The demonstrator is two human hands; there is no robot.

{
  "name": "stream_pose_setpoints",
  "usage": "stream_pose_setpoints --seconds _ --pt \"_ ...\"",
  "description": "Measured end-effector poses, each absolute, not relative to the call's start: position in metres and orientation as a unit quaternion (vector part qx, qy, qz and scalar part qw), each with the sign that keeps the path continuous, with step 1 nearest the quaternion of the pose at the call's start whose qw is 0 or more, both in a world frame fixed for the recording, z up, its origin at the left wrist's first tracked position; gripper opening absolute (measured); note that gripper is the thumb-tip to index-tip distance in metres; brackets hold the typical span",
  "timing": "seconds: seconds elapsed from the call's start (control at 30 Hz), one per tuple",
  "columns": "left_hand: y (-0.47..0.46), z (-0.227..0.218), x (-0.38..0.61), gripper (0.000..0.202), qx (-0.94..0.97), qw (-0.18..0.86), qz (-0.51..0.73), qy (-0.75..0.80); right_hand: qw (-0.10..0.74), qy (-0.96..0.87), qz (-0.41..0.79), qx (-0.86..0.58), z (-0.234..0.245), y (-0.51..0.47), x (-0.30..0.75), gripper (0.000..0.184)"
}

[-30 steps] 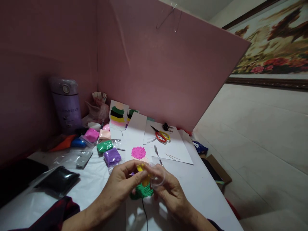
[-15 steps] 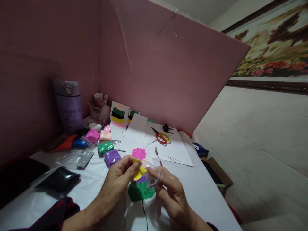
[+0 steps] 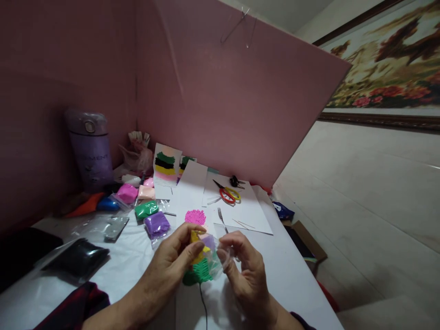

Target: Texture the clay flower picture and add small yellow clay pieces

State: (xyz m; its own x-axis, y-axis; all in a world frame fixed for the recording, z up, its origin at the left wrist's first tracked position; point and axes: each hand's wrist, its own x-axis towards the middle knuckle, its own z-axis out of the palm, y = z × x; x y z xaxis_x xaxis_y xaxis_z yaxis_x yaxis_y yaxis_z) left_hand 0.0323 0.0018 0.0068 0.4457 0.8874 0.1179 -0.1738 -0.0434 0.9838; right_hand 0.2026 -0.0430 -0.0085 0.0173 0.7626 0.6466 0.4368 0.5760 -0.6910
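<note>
My left hand [image 3: 175, 256] pinches a lump of yellow clay [image 3: 195, 237] between thumb and fingers. From the clay a clear plastic bag [image 3: 217, 268] stretches to my right hand [image 3: 245, 270], whose thumb and forefinger are closed on its edge. Below and behind the bag lies a textured clay piece on white paper, with a green clay part [image 3: 197, 271] at the near end and a pink clay circle [image 3: 195, 217] at the far end. Purple shows blurred through the plastic. A dark thin line [image 3: 203, 300] runs from the green part toward me.
Bagged clay packs in purple [image 3: 157, 224], green [image 3: 146, 209] and black [image 3: 77, 260] lie at the left. A fork [image 3: 222, 220], toothpicks [image 3: 243, 224] and scissors [image 3: 227, 195] rest on white paper. A purple bottle [image 3: 90, 153] stands back left, by the pink panel [image 3: 223, 101].
The plastic bag has spread out more between my hands and now covers part of the clay piece. My right hand's fingers have closed on the bag's edge. The view has shifted slightly.
</note>
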Motion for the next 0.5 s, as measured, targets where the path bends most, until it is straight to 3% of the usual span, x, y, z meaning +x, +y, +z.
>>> stream_pose_setpoints --seconds 0.17,0.37,0.43,0.5 --pt "0.002 0.002 0.031 0.031 0.576 0.662 0.393 0.275 0.588 -0.643 0.167 -0.462 -0.017 -0.04 0.206 0.01" --pt "0.01 0.007 0.029 0.031 0.572 0.627 0.436 0.301 0.603 -0.625 0.169 -0.466 -0.019 -0.039 0.208 0.017" --pt "0.011 0.007 0.027 0.031 0.593 0.591 0.436 0.33 0.601 -0.622 0.168 -0.473 -0.019 -0.039 0.208 0.015" --pt "0.009 0.006 0.026 0.029 0.643 0.483 0.467 0.366 0.606 -0.6 0.174 -0.492 -0.02 -0.039 0.207 0.01"
